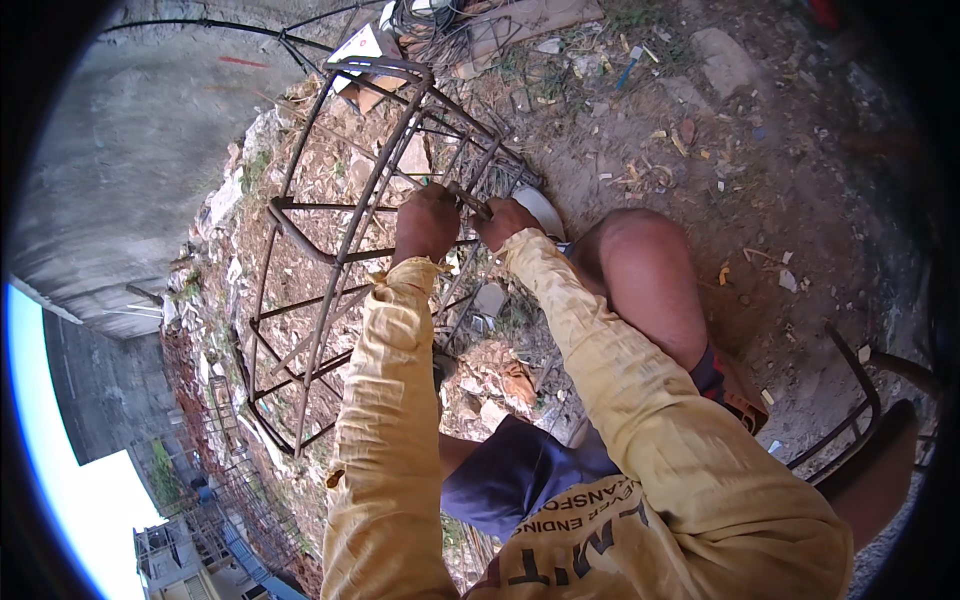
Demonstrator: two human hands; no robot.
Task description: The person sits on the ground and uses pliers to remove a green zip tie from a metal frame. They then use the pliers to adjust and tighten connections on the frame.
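A rusty steel rebar cage (330, 250) made of long bars and square ties lies on rubble in front of me. My left hand (425, 222) is closed around one of its long bars near the middle. My right hand (503, 220) is closed on a thin metal tool (468, 200) that points at the same bar, right beside the left hand. Both arms wear yellow sleeves. My bare knee (640, 270) is bent just right of the hands. What the tool tip touches is hidden by the hands.
Rubble and broken stones (490, 370) lie under the cage. A concrete wall (120, 160) rises at the left. Dirt ground with litter (700, 130) spreads to the right. A bundle of thin wire (430, 30) lies beyond the cage. Bent rebar (860, 400) curves at lower right.
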